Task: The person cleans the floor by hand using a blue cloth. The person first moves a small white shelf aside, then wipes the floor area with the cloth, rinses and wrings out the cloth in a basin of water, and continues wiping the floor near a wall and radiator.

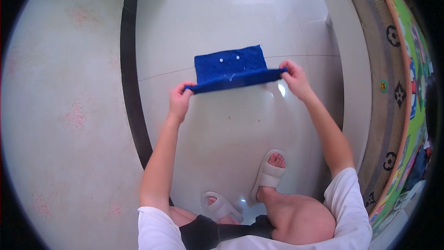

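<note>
A dark blue cloth [212, 68] is stretched out in front of me above the pale floor. My left hand [179, 101] pinches its near left corner between thumb and fingers. At the near right corner, my right hand [296, 79] grips it the same way. The near edge is pulled taut between both hands and looks raised or folded over, while the far part seems to lie on the tiles. Two small white round spots [221, 60] show on the far part, and a thin white mark [230, 78] sits near the fold; what they are, I cannot tell.
Shiny tiled floor [217, 134] surrounds the cloth, with a few tiny specks on it. On the left runs a wall [69, 111] with a dark baseboard [130, 65]. A bed-like piece with a white side panel [347, 55] stands right. My slippered feet [270, 171] are below.
</note>
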Available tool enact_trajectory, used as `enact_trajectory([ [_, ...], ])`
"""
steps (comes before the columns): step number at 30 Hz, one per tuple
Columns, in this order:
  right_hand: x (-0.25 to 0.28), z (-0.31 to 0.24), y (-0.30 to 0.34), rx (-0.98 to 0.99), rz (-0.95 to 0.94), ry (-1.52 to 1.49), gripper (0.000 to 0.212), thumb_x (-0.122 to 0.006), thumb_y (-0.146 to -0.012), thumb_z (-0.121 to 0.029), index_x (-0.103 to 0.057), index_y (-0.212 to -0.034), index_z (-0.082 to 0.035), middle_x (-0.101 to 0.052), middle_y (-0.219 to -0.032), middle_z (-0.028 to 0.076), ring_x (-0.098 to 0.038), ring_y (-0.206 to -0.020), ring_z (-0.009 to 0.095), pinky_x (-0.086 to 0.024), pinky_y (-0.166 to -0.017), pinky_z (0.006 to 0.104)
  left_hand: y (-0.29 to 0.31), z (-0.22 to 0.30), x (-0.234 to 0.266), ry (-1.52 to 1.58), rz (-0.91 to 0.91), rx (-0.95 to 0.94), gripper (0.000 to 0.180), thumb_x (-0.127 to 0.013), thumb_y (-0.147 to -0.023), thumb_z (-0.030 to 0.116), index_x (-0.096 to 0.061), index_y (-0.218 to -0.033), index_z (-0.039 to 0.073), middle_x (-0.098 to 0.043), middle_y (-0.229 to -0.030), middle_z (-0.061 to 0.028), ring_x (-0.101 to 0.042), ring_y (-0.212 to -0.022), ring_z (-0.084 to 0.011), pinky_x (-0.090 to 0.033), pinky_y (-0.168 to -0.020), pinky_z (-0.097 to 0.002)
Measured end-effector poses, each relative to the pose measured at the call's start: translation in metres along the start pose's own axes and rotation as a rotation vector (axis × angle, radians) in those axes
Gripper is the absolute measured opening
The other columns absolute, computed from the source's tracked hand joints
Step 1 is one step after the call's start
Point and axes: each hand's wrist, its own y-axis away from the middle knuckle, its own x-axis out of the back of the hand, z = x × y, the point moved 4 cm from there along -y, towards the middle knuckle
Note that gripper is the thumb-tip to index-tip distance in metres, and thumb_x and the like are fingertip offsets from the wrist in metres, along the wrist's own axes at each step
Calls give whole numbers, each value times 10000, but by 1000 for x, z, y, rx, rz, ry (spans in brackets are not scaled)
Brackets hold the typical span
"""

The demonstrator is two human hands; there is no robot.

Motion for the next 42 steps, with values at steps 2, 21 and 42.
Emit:
enact_trajectory([
  [2,-12,23,15,-92,-60,-6,94,-527,-904,2,-560,-972,-54,-494,-795,-48,-432,-707,37,-348,-599,230,7,-25,-1,-21,-29,58,240,-533,-895,-5,-708,-1059,12,-667,-927,-10,-591,-853,-97,-476,-810,-244],
  [21,-63,12,-66,435,17,1035,475,-641,-843,-73,-595,-1316,-93,-551,-1422,96,-500,-1337,294,-416,-1098,441,-66,-29,-47,-1129,76,-334,606,-659,-877,154,-513,-1454,273,-416,-1543,-119,-481,-1330,-341,-441,-1069,-491],
  [42,-52,8,-60,-8,-364,559,266,-623,-744,-4,-586,-1005,-42,-626,-967,153,-597,-984,346,-494,-860,409,-53,-5,-34,-810,-201,35,299,-723,-773,211,-708,-1056,114,-706,-1007,-114,-655,-986,-315,-512,-881,-409],
])
